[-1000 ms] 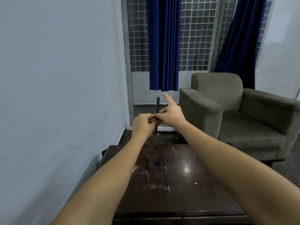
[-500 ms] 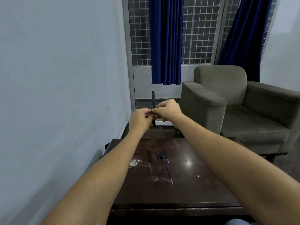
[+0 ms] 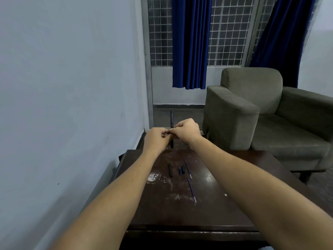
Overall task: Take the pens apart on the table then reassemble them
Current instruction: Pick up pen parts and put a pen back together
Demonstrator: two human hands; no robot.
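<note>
My left hand (image 3: 156, 138) and my right hand (image 3: 187, 129) meet above the far edge of the dark table (image 3: 234, 210), both pinching a dark pen (image 3: 171, 120) that stands upright between them. Its top sticks up above my fingers and its lower end shows below them. On the table lie a dark pen barrel (image 3: 170, 170), two small dark pieces (image 3: 181, 169) and two thin blue refills (image 3: 188, 169) (image 3: 192, 190). What my fingertips pinch at the pen's middle is hidden.
A grey-green armchair (image 3: 266, 112) stands at the right, close to the table's far right corner. A pale wall (image 3: 72, 87) runs along the left. Blue curtains (image 3: 190, 42) hang over a barred window behind. White smears (image 3: 153, 177) mark the tabletop.
My right index finger, pointing up a second ago, has curled onto the pen. Both hands with the pen sit lower in the view, as the camera has tilted.
</note>
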